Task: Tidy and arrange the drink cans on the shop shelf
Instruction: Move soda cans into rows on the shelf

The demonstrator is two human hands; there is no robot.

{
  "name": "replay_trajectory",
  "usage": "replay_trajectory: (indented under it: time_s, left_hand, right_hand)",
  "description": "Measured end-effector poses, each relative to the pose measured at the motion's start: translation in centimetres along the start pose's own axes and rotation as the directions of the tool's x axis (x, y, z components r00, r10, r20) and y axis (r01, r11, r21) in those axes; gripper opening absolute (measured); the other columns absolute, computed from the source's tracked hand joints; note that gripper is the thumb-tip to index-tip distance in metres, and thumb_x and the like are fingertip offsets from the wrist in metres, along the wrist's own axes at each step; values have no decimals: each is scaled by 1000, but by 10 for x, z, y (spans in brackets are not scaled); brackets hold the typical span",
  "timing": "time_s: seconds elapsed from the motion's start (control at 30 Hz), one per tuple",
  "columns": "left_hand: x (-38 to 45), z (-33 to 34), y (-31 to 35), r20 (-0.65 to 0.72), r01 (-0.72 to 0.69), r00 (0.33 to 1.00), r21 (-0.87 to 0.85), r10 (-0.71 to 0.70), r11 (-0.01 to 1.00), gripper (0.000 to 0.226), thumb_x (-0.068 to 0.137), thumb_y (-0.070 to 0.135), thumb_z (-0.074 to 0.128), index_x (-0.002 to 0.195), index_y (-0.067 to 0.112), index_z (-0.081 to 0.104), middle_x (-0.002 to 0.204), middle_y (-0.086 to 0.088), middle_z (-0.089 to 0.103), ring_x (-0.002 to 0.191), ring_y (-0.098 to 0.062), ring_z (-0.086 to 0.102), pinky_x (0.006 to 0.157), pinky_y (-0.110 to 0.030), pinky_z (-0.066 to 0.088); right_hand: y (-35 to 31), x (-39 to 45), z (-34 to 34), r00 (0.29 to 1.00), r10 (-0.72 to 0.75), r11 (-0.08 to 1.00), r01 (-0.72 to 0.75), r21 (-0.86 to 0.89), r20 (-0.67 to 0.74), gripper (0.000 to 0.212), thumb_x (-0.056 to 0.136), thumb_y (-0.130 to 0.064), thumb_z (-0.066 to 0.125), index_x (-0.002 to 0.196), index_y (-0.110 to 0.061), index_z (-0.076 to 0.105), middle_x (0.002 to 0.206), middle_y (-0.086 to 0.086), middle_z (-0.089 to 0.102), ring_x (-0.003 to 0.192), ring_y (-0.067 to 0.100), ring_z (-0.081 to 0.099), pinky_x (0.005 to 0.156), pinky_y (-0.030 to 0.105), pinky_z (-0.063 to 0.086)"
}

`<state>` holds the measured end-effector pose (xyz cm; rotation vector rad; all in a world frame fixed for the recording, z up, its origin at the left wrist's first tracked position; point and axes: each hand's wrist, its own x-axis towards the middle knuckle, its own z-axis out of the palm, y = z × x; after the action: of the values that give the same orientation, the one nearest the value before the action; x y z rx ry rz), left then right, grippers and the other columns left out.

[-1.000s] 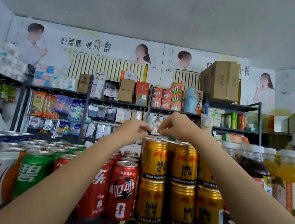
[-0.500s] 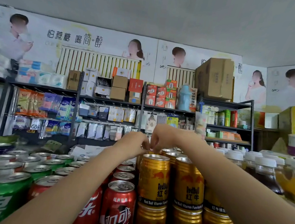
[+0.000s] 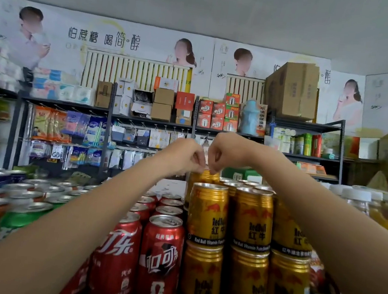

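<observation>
Far behind the grip, past everything the hands reach, stand the dark metal racks (image 3: 110, 110) against the wall, loaded with cardboard boxes and hanging packets, with one big brown cardboard carton (image 3: 291, 90) up and to the right of the grip. Below and in front of the grip is the two-tier block of gold Red Bull cans (image 3: 249, 249), short aluminium cylinders stacked one on another across the front, more silver rims showing in rows behind them. To the left of the grip and lower sit the red cola cans (image 3: 161, 259), taller, in rows running back, and further left again the green and white cans (image 3: 17, 221), partly hidden by the left forearm. To the right of the grip, well apart, are clear bottles with white caps (image 3: 356, 196) holding orange and dark drinks. The left hand (image 3: 184, 158) and the right hand (image 3: 226, 153) meet almost knuckle to knuckle, fingers curled downward, and both grips are pinched on the top rim of a single gold can (image 3: 202, 178) at the back left of the gold block, standing upright and higher than the front cans. The fingertips (image 3: 200, 168) cover the lid itself, so how much of the rim each grip has I cannot tell.
</observation>
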<state>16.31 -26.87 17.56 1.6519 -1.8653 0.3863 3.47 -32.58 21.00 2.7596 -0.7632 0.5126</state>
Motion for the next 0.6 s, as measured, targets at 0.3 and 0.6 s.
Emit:
replay_trajectory:
  time_s: [0.3,0.6]
  left_hand:
    - [-18,12,-6,86,-12,996,-57,17,998,15,84,7,63,77,20,62,87,6,62,84,-8,58,79,-22,49]
    - [-35,11,-12,140,120,985,-140,-100,983,33,91,-5,44,110,13,63,132,-5,53,121,-19,50,99,-30,43]
  right_hand:
    - [3,-16,17,1000,0,989,-3,149,19,12,78,1,66,86,-5,73,76,-2,66,57,-7,56,66,13,46]
    - [5,-30,6,993,41,972,-66,228,110,25,86,6,54,99,-6,71,99,5,70,87,10,64,88,24,49]
